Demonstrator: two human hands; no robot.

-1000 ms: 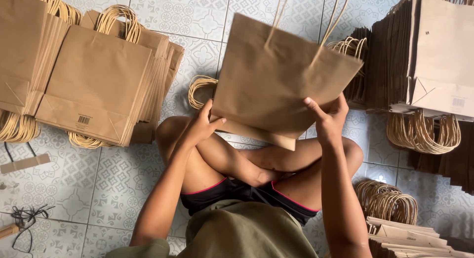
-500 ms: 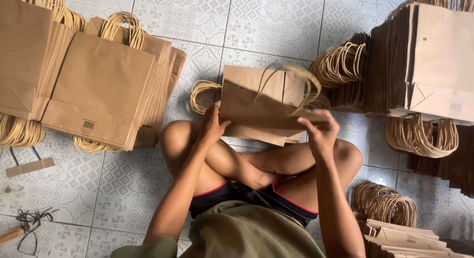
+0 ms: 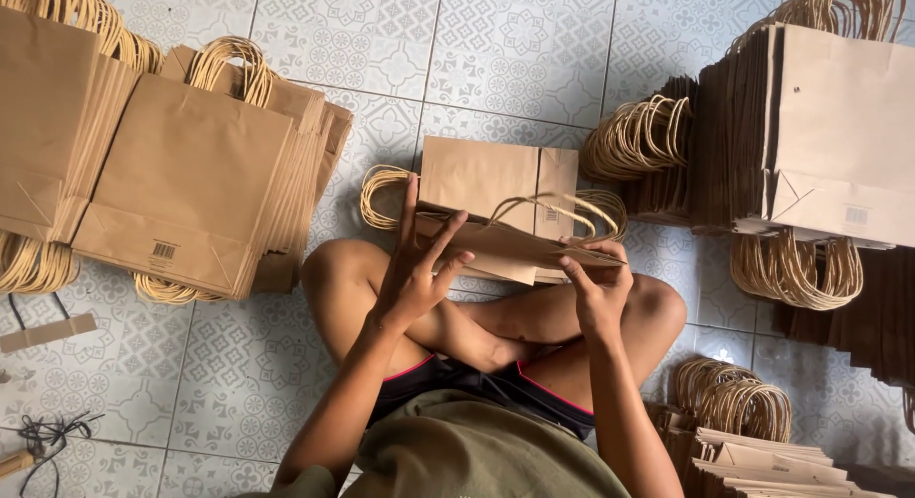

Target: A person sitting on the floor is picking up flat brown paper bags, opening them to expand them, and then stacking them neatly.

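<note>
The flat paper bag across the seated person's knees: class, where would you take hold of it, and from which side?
Grip the bag by its two short ends, as the left hand and right hand do now. It lies folded flat and nearly level, so pinching each edge from the sides probably keeps it from sagging. The twisted handles flop loose on top.

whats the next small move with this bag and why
Probably lower the flattened paper bag onto the bag lying on the floor just beyond it. Both hands, left and right, hold it level, folded flat, right above that one.
</note>
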